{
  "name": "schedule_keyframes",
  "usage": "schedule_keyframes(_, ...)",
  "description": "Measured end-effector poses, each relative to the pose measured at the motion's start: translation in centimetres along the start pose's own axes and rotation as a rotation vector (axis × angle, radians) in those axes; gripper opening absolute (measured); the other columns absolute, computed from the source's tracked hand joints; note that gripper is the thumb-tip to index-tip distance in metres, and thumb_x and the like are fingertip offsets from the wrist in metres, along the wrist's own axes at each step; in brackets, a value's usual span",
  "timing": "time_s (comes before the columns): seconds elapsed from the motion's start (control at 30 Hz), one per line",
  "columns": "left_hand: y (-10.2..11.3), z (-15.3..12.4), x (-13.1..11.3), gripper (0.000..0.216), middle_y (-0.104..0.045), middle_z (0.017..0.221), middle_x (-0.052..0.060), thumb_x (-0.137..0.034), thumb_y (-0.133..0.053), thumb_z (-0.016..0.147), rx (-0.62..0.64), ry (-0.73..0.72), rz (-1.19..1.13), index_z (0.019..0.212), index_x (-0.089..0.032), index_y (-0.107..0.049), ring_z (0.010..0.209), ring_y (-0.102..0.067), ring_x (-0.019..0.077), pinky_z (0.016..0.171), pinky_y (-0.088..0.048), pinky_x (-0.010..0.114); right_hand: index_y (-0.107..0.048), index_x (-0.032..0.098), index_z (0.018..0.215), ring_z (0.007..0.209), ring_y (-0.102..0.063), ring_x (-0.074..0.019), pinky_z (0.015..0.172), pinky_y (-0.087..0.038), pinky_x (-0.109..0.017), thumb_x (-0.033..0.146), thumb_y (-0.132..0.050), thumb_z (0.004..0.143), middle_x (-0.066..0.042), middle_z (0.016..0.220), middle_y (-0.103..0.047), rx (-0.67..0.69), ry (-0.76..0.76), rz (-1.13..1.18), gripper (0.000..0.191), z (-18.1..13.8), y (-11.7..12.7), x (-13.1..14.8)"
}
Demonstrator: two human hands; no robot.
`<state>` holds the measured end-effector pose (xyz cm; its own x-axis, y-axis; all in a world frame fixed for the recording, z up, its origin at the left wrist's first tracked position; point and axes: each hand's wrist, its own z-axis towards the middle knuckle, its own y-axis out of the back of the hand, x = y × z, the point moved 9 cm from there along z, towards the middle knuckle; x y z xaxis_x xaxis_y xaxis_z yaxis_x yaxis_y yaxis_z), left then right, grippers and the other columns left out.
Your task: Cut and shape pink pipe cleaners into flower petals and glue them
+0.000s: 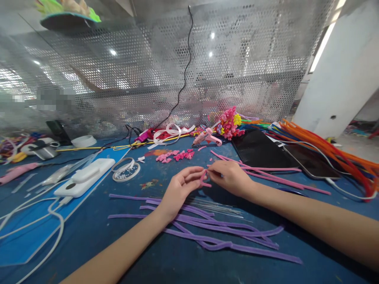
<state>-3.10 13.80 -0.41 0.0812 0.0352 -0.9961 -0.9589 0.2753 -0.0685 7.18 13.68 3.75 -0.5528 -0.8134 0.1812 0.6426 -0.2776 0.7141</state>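
My left hand and my right hand meet over the blue table, both pinching a short pink pipe cleaner that is bent between the fingertips. Several long purple pipe cleaners lie flat under and in front of my wrists. Thin wires rest beside them. Small pink folded pieces sit in a cluster just beyond my hands. Long pink pipe cleaners stretch away to the right of my right hand.
A pink glue gun and a pink-and-yellow flower bunch stand at the back. A dark tablet and a phone lie right, beside orange pipe cleaners. A white power bank, tape roll and cables lie left. A perforated metal screen closes the far side.
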Motion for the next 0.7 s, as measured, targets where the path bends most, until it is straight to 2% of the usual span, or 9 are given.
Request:
schedule_keyframes(0.1, -0.7, -0.2, 0.1, 0.033, -0.064, 0.106, 0.009, -0.016, -0.061, 0.072, 0.056, -0.007, -0.003, 0.105, -0.017, -0.056, 0.1, -0.057, 0.0208, 0.083, -0.045, 0.03, -0.055, 0.015, 0.064, 0.054, -0.045, -0.0114, 0.054, -0.031, -0.023, 0.017, -0.04, 0.086, -0.003, 0.058, -0.055, -0.016, 0.028, -0.091, 0.027, -0.2, 0.3, 0.1)
schedule_keyframes(0.27, 1.2, 0.2, 0.1, 0.028, -0.066, 0.086, 0.005, -0.021, -0.068, 0.066, -0.1, -0.022, 0.145, 0.092, -0.016, -0.057, 0.082, -0.061, 0.017, 0.074, -0.048, 0.028, -0.059, 0.015, 0.077, 0.065, -0.05, -0.0139, 0.06, -0.034, -0.024, 0.021, -0.036, 0.09, -0.005, 0.067, -0.058, 0.072, 0.131, -0.08, 0.027, -0.4, -0.7, 1.2)
schedule_keyframes(0.33, 1.5, 0.3, 0.0, 0.026, -0.064, 0.078, 0.002, -0.02, -0.068, 0.065, -0.106, -0.03, 0.219, 0.088, -0.016, -0.058, 0.074, -0.061, 0.0151, 0.068, -0.048, 0.026, -0.058, 0.016, 0.083, 0.069, -0.052, -0.0146, 0.062, -0.036, -0.024, 0.022, -0.038, 0.089, -0.006, 0.072, -0.06, 0.088, 0.125, -0.019, 0.022, -0.4, -0.9, 1.4)
schedule_keyframes(0.43, 1.5, 0.4, -0.2, 0.02, -0.063, 0.073, 0.0, -0.019, -0.065, 0.067, -0.083, -0.054, 0.281, 0.086, -0.017, -0.059, 0.067, -0.06, 0.0133, 0.065, -0.048, 0.025, -0.055, 0.016, 0.088, 0.065, -0.052, -0.013, 0.059, -0.037, -0.023, 0.023, -0.045, 0.086, -0.004, 0.073, -0.06, 0.046, 0.024, 0.096, 0.013, -0.3, -0.4, 1.1)
schedule_keyframes(0.57, 2.3, 0.3, -1.1, 0.016, -0.06, 0.069, -0.001, -0.02, -0.064, 0.067, -0.188, -0.128, 0.27, 0.081, -0.017, -0.056, 0.064, -0.059, 0.0126, 0.066, -0.048, 0.026, -0.055, 0.017, 0.078, 0.055, -0.048, -0.0099, 0.053, -0.035, -0.021, 0.022, -0.048, 0.081, -0.001, 0.065, -0.057, -0.013, -0.128, 0.222, 0.009, -0.3, 0.4, 1.0)
schedule_keyframes(0.63, 2.7, 0.1, -1.5, 0.019, -0.059, 0.069, -0.003, -0.02, -0.065, 0.065, -0.239, -0.163, 0.206, 0.08, -0.018, -0.053, 0.065, -0.059, 0.0125, 0.067, -0.048, 0.026, -0.054, 0.017, 0.069, 0.052, -0.048, -0.0094, 0.05, -0.035, -0.021, 0.025, -0.049, 0.08, 0.0, 0.06, -0.056, -0.028, -0.285, 0.324, 0.014, -0.5, 0.2, 0.2)
schedule_keyframes(0.7, 2.7, 0.0, -1.9, 0.022, -0.058, 0.071, -0.003, -0.02, -0.065, 0.064, -0.257, -0.197, 0.144, 0.081, -0.018, -0.051, 0.066, -0.059, 0.0124, 0.067, -0.049, 0.026, -0.05, 0.017, 0.062, 0.047, -0.048, -0.009, 0.046, -0.035, -0.02, 0.032, -0.053, 0.078, 0.0, 0.055, -0.056, 0.015, -0.503, 0.513, 0.022, -1.2, -1.1, -0.8)
